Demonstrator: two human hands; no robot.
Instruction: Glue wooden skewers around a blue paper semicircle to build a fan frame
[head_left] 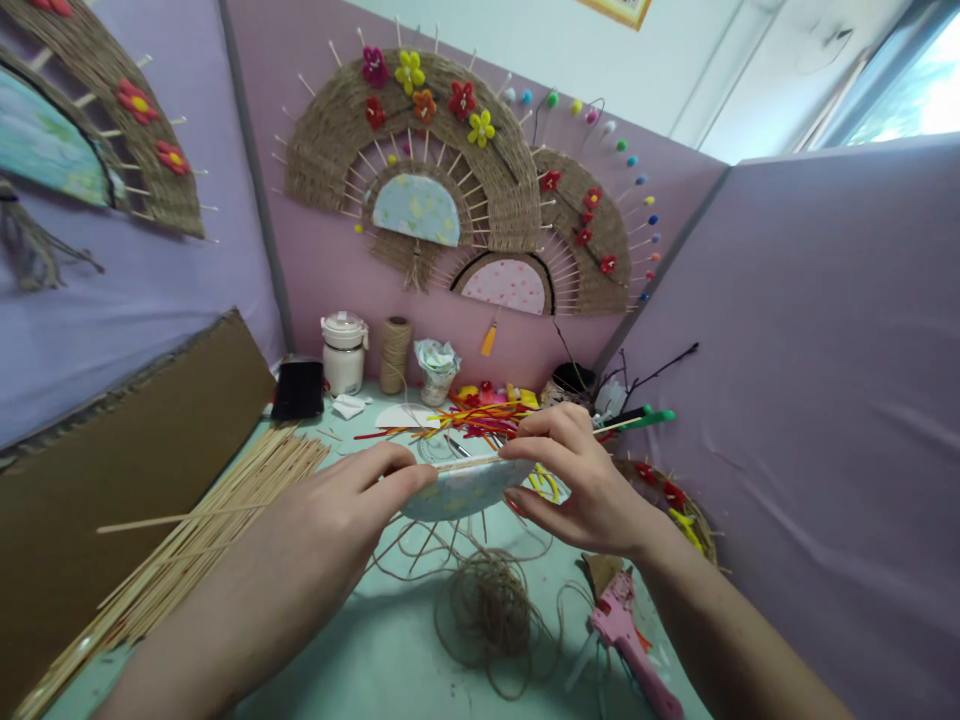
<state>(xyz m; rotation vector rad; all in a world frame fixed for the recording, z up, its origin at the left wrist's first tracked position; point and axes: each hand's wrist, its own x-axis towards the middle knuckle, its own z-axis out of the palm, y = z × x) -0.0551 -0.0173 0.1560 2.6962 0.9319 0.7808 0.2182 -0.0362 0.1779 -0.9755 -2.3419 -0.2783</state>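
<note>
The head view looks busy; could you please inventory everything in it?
Patterned half-disc: 1, pale blue, between hands
Loose twine: 1 heap, brown, front middle
Twine spool: 1, brown, back
Jar: 1, white, back
Flat object: 1, black, back left
Cup: 1, whitish, back
Sticks: many, tan, left
Cardboard: 1, brown, left
Fuzzy strips: many, red and yellow, behind hands
Glue gun: 1, pink, front right
Woven fans: 4, brown, three on walls, one lower right
Branches: several, dark, back right
Partitions: 3, purple and pink, around
Table: 1, pale green, below
Left hand: 1, bare, half-disc's left end
Right hand: 1, bare, half-disc's right end
</note>
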